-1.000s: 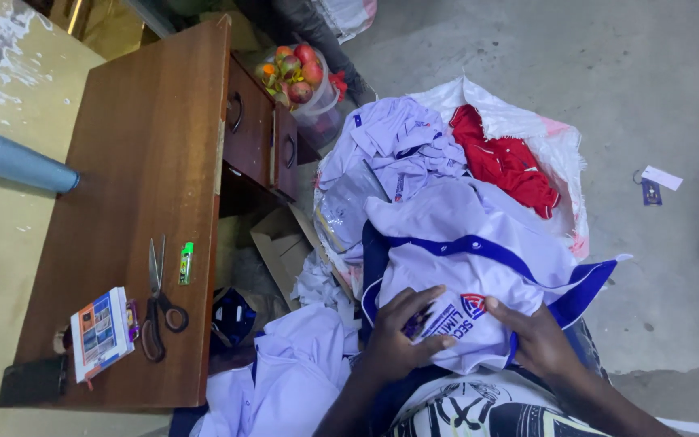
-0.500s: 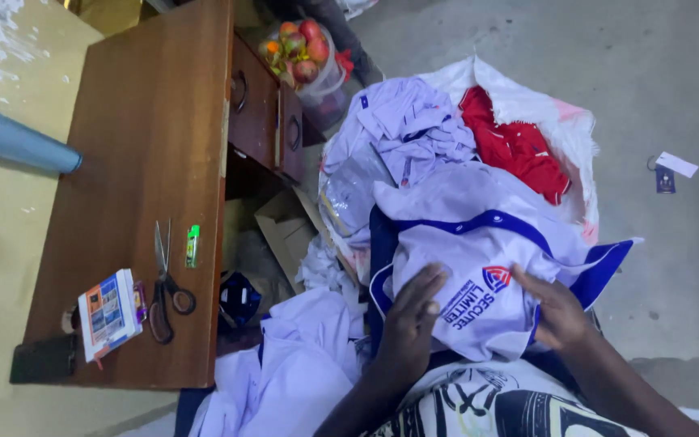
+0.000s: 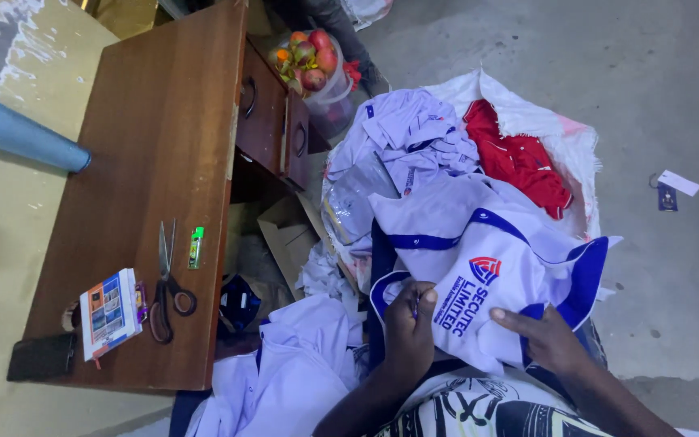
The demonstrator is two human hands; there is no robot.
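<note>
A white shirt with blue trim and a red-and-blue chest emblem lies spread over my lap and a heap of clothes. My left hand is closed on the shirt's fabric near the blue neckline, left of the emblem. A small thin thing shows between its fingertips, too small to name. My right hand rests on the shirt's lower edge beside the blue side panel, with one finger stretched toward the emblem, and holds the cloth down.
A wooden desk on the left carries scissors, a small green stick, a booklet and a black phone. A tub of fruit, more white shirts, a red garment and a cardboard box lie around.
The shirt now lies flatter with its emblem fully uncovered. My left hand has drawn back from the emblem toward the neckline. My right hand stays on the lower edge.
</note>
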